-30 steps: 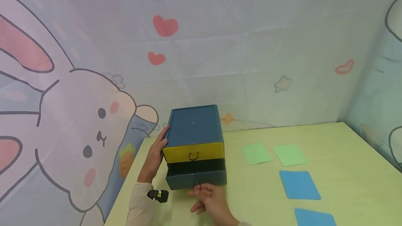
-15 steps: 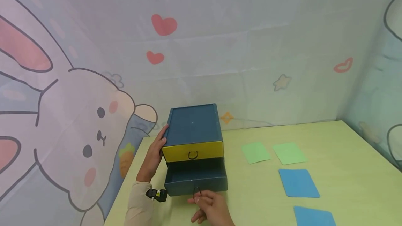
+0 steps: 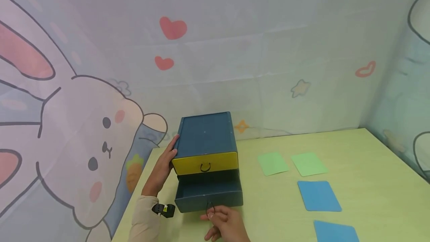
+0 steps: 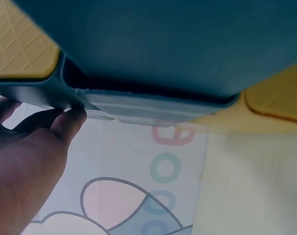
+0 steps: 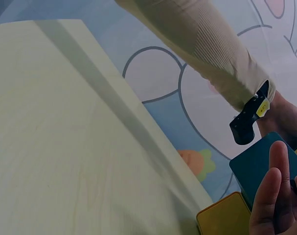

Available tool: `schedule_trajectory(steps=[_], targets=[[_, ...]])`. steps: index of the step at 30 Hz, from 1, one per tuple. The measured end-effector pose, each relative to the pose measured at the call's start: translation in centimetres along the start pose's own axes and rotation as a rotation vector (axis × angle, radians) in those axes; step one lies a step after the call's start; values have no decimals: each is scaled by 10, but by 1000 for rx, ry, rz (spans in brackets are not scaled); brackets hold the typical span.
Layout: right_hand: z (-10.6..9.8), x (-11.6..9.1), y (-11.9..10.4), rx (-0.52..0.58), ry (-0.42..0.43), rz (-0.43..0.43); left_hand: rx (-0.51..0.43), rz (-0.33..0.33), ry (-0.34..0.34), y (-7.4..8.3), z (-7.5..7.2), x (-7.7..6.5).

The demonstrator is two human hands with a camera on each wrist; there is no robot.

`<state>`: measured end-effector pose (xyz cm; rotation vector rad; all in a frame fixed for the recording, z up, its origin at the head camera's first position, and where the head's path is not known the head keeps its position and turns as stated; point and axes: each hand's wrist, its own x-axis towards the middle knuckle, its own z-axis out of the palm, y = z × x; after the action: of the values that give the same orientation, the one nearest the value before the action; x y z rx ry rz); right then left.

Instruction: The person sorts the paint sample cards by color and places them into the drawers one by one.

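Observation:
A small drawer cabinet with a dark blue top stands on the table. Its upper drawer has a yellow front with a dark loop and is closed. Below it, the dark blue lower drawer sticks out toward me, its visible inside bare. My right hand pinches the thin black loop on that drawer between thumb and index finger. Against the cabinet's left side, my left hand rests with its fingers extended. In the left wrist view, the left hand's fingers touch the cabinet's lower edge.
To the right, two green paper squares and two blue ones lie on the pale yellow table. A printed cloth backdrop rises behind the table. A black device is strapped on the left wrist.
The lower drawer has slid farther out toward me, mostly in the first half second, with my right hand drawing back on its loop. My left hand stays at the cabinet's side.

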<state>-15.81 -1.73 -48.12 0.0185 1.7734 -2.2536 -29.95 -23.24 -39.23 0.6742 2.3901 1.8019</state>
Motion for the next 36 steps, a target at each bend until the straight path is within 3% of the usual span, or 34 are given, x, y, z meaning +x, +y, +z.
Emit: schedule_trajectory(steps=[12, 22, 36], targets=[[3, -8, 4, -91, 71, 72, 25, -40, -13, 8, -2, -2], [0, -12, 7, -112, 52, 103, 37, -43, -5, 9, 0, -5], [-6, -18, 22, 2, -19, 79, 37, -24, -5, 9, 2, -4]])
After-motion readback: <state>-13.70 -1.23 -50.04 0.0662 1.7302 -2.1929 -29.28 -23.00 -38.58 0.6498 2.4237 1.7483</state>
